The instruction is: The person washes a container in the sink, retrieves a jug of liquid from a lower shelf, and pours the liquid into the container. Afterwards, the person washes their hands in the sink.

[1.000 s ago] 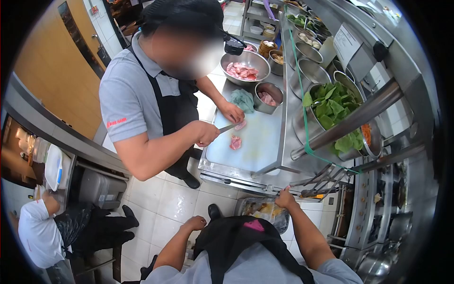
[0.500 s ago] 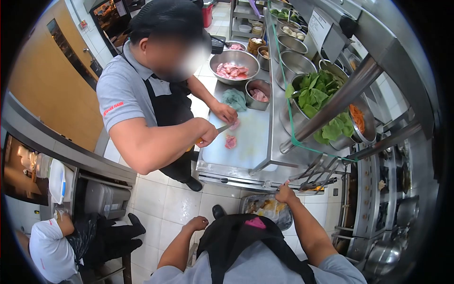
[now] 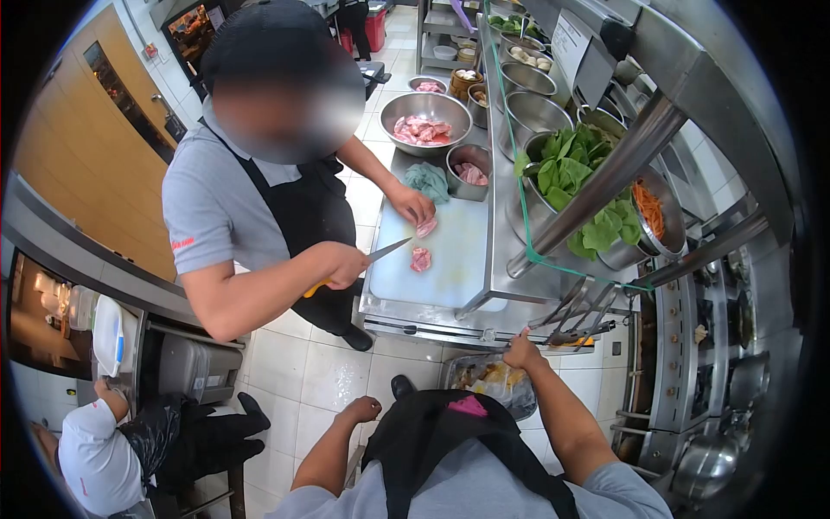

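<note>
Overhead view in a kitchen, from a person in a dark apron who stands before the near edge of a steel table (image 3: pixel 389 309). The person's right hand (image 3: pixel 520 350) is at that edge, toward its right corner, one finger extended; whether it grips anything cannot be told. Metal utensils (image 3: pixel 596 330) are just to its right, by the same corner. A clear tub (image 3: pixel 525 406) of food pieces sits below the edge. The left hand (image 3: pixel 363 409) hangs low over the floor, its fingers loosely curled; whether they hold anything is hidden.

On the table, a co-worker (image 3: pixel 303 208) standing at the left edge presses meat (image 3: pixel 425 227) on a white board (image 3: pixel 458 251) with one hand and holds a knife (image 3: pixel 389 250) in the other. Another meat piece (image 3: pixel 420 259) lies nearer the near edge. Leafy greens (image 3: pixel 575 169) fill a pot above the right edge.
</note>
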Action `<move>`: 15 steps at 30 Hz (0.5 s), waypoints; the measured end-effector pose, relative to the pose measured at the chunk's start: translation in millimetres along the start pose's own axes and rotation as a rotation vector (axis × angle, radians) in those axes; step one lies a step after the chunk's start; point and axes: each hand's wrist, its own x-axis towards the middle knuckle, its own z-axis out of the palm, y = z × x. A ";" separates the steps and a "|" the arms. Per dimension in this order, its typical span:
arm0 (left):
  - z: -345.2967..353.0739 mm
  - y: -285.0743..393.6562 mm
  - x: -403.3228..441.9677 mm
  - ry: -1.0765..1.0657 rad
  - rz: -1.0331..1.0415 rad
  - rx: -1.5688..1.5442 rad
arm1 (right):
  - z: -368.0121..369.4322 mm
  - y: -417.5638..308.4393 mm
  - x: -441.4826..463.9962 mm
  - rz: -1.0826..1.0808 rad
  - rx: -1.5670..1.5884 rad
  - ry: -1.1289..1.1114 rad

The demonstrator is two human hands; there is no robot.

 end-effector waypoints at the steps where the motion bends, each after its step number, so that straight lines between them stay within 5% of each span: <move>1: 0.9 -0.8 0.4 0.000 0.000 0.000 | -1.5 -1.2 -1.1 0.007 -0.007 -0.015; 11: -16.7 30.6 -3.6 -0.095 0.100 0.065 | -11.4 -6.6 -10.2 0.013 0.006 -0.051; 15: -83.7 145.7 -73.0 -0.315 0.311 0.121 | 1.0 2.0 5.2 -0.008 0.000 -0.034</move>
